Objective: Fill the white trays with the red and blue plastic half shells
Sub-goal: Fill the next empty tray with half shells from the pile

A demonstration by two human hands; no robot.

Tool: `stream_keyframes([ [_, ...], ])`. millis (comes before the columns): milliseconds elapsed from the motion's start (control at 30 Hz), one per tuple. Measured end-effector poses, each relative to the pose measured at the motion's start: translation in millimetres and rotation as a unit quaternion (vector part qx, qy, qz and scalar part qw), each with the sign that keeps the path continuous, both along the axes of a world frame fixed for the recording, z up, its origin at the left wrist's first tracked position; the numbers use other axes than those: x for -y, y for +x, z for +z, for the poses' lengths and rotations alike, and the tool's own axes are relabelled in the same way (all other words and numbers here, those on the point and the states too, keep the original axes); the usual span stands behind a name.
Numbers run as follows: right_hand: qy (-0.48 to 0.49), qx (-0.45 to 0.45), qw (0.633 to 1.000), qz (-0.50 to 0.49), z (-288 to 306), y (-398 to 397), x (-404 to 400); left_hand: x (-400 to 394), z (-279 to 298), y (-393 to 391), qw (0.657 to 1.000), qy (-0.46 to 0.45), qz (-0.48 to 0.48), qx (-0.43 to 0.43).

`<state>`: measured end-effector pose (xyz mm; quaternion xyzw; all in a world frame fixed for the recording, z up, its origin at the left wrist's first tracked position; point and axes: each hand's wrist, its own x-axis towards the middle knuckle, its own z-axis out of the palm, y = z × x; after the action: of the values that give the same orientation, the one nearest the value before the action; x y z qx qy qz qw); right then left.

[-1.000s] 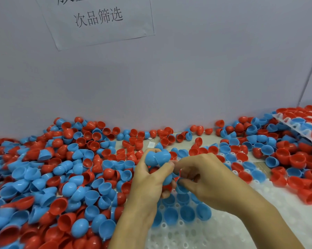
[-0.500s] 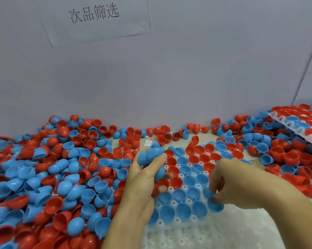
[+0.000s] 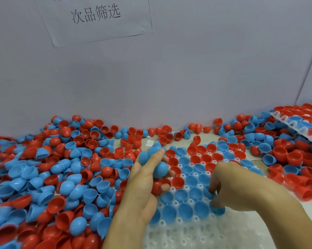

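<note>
Over the white tray (image 3: 196, 232) | left hand (image 3: 144, 184) clutching a bunch of blue half shells (image 3: 157, 164) | right hand (image 3: 230, 186) fingertips pinching one blue shell (image 3: 219, 210) into a tray pocket | loose shell pile (image 3: 49, 177) just left

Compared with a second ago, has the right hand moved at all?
Yes. The right hand has left the left hand and dropped toward the near-right edge of the filled rows in the white tray, pressing down a blue shell.
</note>
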<state>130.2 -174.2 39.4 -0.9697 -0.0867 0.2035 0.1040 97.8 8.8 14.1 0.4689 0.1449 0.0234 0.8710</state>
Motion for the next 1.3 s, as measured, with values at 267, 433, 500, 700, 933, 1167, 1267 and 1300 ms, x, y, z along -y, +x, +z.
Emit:
stream_keyframes([
  [267,0.023,0.014,1.0,-0.002,-2.9,2.7,-3.8,-2.7,-0.6,-0.6,0.999,-0.038,-0.025,-0.022],
  [433,0.067,0.066,0.995,0.015,4.1,3.1,1.0,-1.3,-2.0,-0.2,1.0,-0.013,-0.007,-0.019],
  [500,0.169,0.135,0.976,0.021,7.2,1.5,-5.4,1.2,-5.3,1.8,0.999,0.04,0.0,-0.017],
  [700,0.392,0.163,0.905,0.025,-2.3,-1.8,-31.3,7.3,-8.8,-1.1,0.976,0.197,-0.077,0.05],
  [933,0.506,0.18,0.837,-0.107,-5.2,8.1,-19.3,9.3,-9.0,0.5,0.984,0.173,-0.042,0.012],
  [1167,0.579,0.17,0.776,-0.182,-7.7,4.4,-32.8,7.7,-9.6,2.4,0.995,0.087,-0.039,0.01],
  [1267,0.557,0.157,0.805,-0.131,-8.4,0.2,-40.4,6.5,-7.3,2.4,0.996,0.086,-0.02,0.026],
  [1300,0.542,0.151,0.82,-0.104,-7.4,-1.2,-40.6,5.2,-7.4,2.6,0.996,0.085,-0.014,0.031],
])
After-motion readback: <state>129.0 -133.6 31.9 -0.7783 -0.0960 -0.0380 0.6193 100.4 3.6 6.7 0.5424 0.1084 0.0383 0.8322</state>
